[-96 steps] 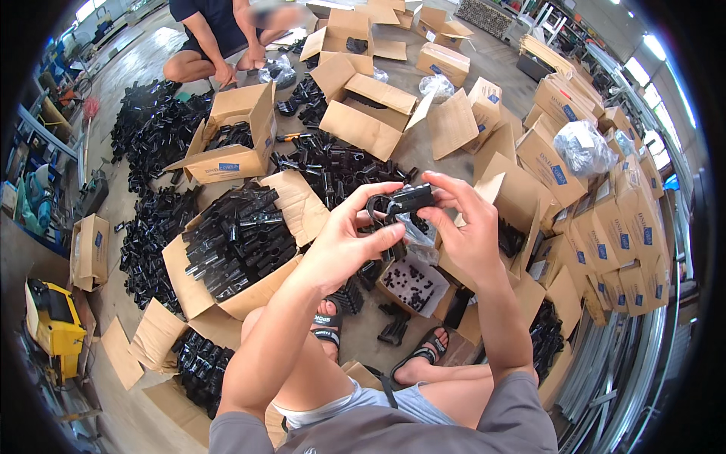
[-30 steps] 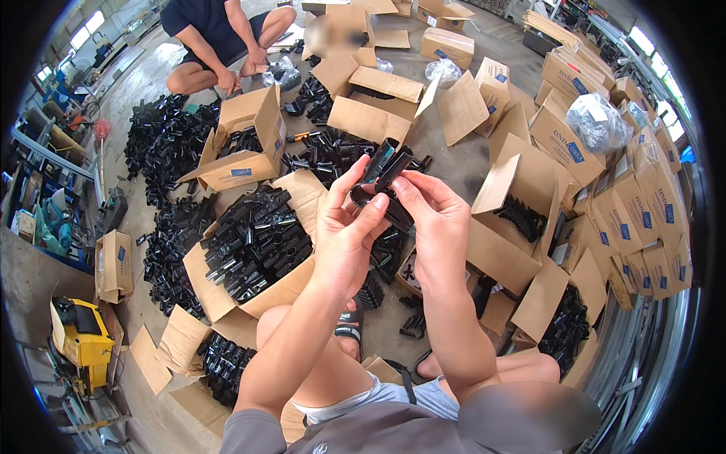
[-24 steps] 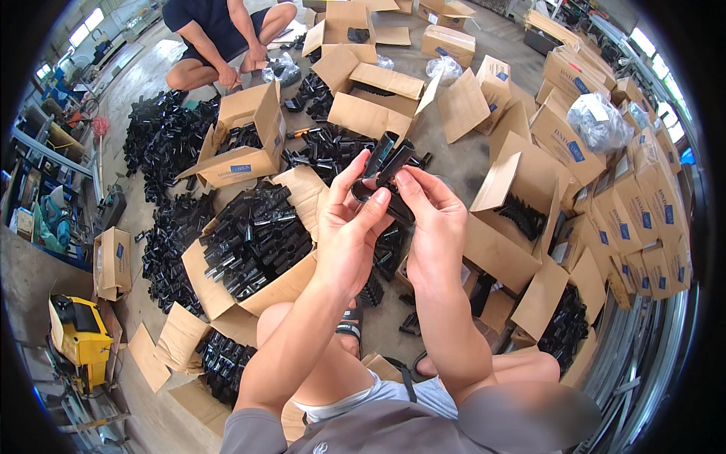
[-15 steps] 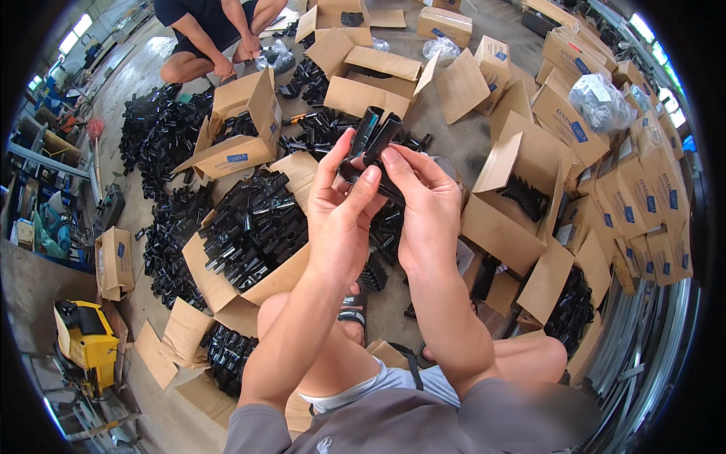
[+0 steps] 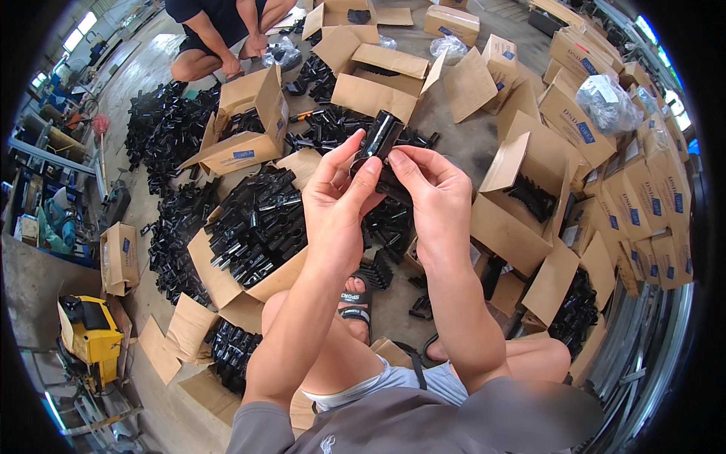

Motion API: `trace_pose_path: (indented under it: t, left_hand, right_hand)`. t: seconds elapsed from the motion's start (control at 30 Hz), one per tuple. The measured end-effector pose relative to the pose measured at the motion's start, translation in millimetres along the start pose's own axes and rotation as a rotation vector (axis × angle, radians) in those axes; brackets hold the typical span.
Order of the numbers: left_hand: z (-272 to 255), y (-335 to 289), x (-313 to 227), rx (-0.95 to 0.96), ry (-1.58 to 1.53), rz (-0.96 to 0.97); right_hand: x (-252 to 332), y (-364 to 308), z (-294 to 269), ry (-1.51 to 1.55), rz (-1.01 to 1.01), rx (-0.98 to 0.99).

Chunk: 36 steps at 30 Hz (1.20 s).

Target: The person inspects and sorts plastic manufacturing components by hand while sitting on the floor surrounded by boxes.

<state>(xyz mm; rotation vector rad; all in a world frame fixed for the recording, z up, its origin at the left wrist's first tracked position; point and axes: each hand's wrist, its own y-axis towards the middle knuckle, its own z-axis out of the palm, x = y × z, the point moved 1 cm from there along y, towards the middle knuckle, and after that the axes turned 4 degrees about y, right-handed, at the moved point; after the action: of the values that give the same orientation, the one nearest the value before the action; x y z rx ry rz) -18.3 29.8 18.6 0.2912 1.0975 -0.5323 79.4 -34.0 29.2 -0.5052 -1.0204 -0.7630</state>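
Note:
In front of me I hold up a glossy black pipe fitting with a tubular upper part that points away from me. My left hand is closed on its left side, thumb and fingers pinching it. The fingers of my right hand are closed on its right side. Its lower part is partly hidden behind my fingers. Below my left hand, an open carton is heaped with black fittings. More black parts lie on the floor behind my hands.
A large heap of loose black parts spreads at the left. Open cartons stand on the right, near stacked boxes and metal profiles. Another person crouches at the far left. A yellow machine is at the left.
The fitting's two upper pieces stood apart before; now a single rounded tube shows there. My hands have shifted slightly right in the picture, still gripping it.

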Motion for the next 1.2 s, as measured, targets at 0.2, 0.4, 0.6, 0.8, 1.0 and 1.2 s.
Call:
trace_pose_path:
  t: [0.2, 0.4, 0.6, 0.8, 1.0, 1.2]
  left_hand:
    - [5, 0, 4, -0.038, -0.071, 0.014]
    - [7, 0, 7, -0.047, -0.136, -0.01]
    - [4, 0, 8, -0.052, -0.13, 0.0]
    - [2, 1, 8, -0.041, -0.089, 0.014]
    - [2, 0, 8, -0.031, -0.062, 0.036]
    - [4, 1, 6, -0.049, -0.081, 0.044]
  right_hand:
    - [1, 2, -2, -0.054, -0.019, 0.001]
    - [-6, 3, -3, -0.064, -0.047, -0.015]
    - [-13, 3, -8, -0.231, -0.148, -0.003]
    - [-8, 5, -8, -0.236, -0.096, 0.021]
    - [-12, 8, -11, -0.369, -0.229, 0.02]
    - [-8, 8, -9, -0.475, -0.346, 0.018]
